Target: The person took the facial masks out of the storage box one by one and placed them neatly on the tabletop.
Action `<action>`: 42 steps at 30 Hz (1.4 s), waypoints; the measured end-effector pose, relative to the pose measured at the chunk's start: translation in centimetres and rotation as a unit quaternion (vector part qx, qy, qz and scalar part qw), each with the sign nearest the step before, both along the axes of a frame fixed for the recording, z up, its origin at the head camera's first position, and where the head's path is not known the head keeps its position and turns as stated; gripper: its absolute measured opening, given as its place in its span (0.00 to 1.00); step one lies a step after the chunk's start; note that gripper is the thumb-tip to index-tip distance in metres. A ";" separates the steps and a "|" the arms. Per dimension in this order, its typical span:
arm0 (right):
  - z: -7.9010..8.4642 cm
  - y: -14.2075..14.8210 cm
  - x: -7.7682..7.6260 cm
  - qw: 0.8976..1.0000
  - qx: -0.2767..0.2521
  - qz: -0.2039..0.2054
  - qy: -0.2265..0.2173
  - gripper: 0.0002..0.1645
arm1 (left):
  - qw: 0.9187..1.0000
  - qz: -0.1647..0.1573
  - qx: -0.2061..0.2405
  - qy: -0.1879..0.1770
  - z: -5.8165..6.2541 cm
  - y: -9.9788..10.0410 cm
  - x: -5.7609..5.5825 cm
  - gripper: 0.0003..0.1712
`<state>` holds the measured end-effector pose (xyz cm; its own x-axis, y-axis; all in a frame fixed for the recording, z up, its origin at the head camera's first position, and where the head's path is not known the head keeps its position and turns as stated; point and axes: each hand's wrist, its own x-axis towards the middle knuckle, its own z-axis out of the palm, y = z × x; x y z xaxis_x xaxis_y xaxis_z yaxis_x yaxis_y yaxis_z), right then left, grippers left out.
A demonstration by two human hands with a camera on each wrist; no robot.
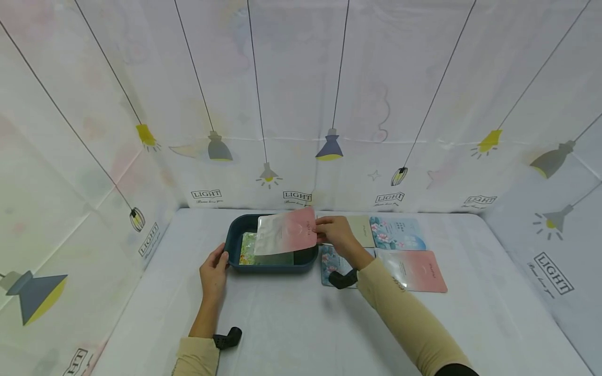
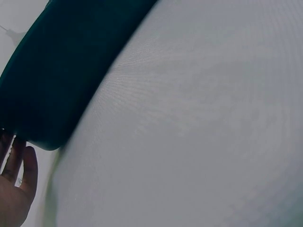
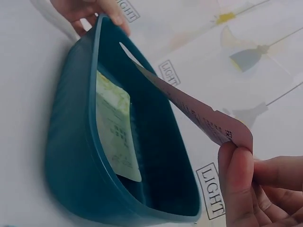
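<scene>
A pink and silver sheet mask packet (image 1: 287,232) hangs tilted over a dark teal bin (image 1: 275,269), its pink end pinched between thumb and fingers of my right hand (image 1: 336,232). In the right wrist view the packet (image 3: 199,113) appears nearly edge-on, its far end overlapping the bin's opening. Inside the bin (image 3: 71,142) lies a green floral packet (image 3: 116,127), partly covered by the pink one in the head view. My left hand (image 1: 213,279) touches the bin's left end with its fingers fairly straight; the left wrist view shows those fingers (image 2: 16,153) against the bin wall.
Right of the bin lie more packets: a beige one (image 1: 361,231), a blue floral one (image 1: 397,233), a pink and silver one (image 1: 414,270), and another blue one (image 1: 329,266) partly under my right arm. A white cloth covers the table (image 1: 282,324); a lamp-patterned curtain stands behind.
</scene>
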<state>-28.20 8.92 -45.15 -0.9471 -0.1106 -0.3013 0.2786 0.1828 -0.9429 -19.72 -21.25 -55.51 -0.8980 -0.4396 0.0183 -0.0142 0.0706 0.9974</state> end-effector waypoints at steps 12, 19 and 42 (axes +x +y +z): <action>-0.1 2.7 0.5 1.000 -0.013 0.012 0.005 0.18 | 1.000 -0.001 0.001 -0.002 -0.2 0.1 0.0 0.23; -0.1 4.4 1.3 1.000 -0.016 0.009 0.022 0.19 | 1.000 -0.019 0.006 -0.011 2.8 0.9 1.3 0.23; -0.3 10.8 3.5 0.999 -0.026 0.019 0.026 0.25 | 1.000 -0.002 0.008 0.000 0.0 0.2 0.1 0.24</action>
<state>-24.66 19.75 -45.41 -0.9561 -0.1617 -0.2442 0.2222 0.1428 -0.9645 -19.60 -21.06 -55.52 -0.8997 -0.4364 0.0107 -0.0144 0.0543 0.9984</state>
